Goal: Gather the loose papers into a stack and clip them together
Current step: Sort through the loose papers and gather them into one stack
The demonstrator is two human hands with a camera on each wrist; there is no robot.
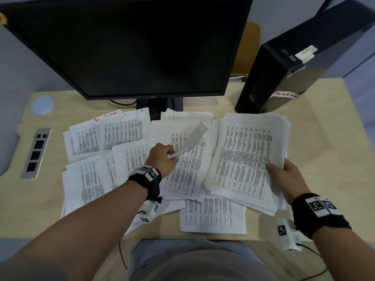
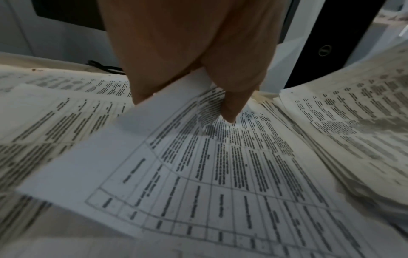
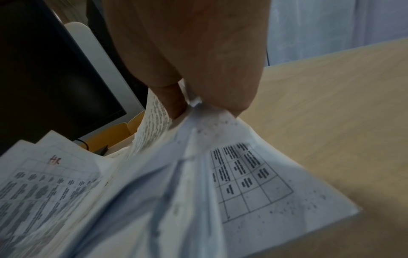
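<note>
Printed sheets (image 1: 105,134) lie spread and overlapping across the wooden desk (image 1: 324,159). My left hand (image 1: 171,156) pinches the near edge of one sheet (image 1: 194,136) at the middle of the spread, and that sheet curls up off the pile. In the left wrist view, thumb and fingers (image 2: 232,108) clamp this sheet (image 2: 198,174). My right hand (image 1: 278,169) grips the right edge of a thick gathered stack (image 1: 247,159), tilted above the desk. The right wrist view shows the hand (image 3: 198,103) holding the fanned stack (image 3: 198,174), thumb on top.
A black monitor (image 1: 129,47) stands behind the papers and a black PC tower (image 1: 284,78) at the back right. A socket panel (image 1: 36,153) and a round white lid (image 1: 42,104) sit at the left. One sheet (image 1: 213,216) lies near the front edge.
</note>
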